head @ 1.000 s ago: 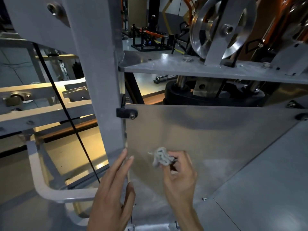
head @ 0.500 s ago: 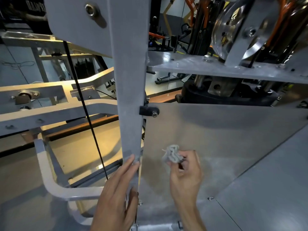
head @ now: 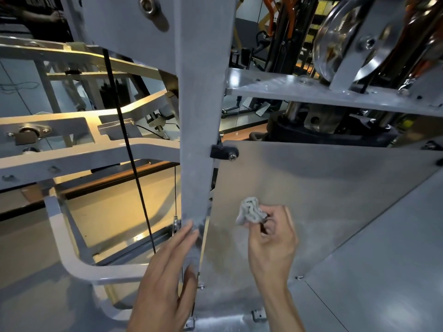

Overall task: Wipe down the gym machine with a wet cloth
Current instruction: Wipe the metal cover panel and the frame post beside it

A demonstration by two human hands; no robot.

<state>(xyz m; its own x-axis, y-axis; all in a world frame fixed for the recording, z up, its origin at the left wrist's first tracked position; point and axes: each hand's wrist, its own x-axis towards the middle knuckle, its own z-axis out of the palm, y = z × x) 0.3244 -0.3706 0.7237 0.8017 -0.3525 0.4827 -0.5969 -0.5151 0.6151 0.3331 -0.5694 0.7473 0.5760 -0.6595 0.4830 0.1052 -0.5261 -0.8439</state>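
Right hand (head: 271, 240) grips balled cloth (head: 250, 210) at panel (head: 323, 188) | left hand (head: 165, 279) flat on post (head: 201, 116), fingers straight | panel streaky, wiping likely unfinished

Item count, as visible:

- Hands: two, left hand (head: 165, 281) and right hand (head: 272, 245).
- Cloth (head: 250, 210): one, crumpled, grey.
- Upright post (head: 201, 121): one, grey.
- Flat metal panel (head: 311, 192): one.
- Pulley wheel (head: 340, 41): one, polished metal.
- Black clip (head: 219, 151) at the panel corner: one.
- Black cable (head: 127, 144): one long run left of the post.
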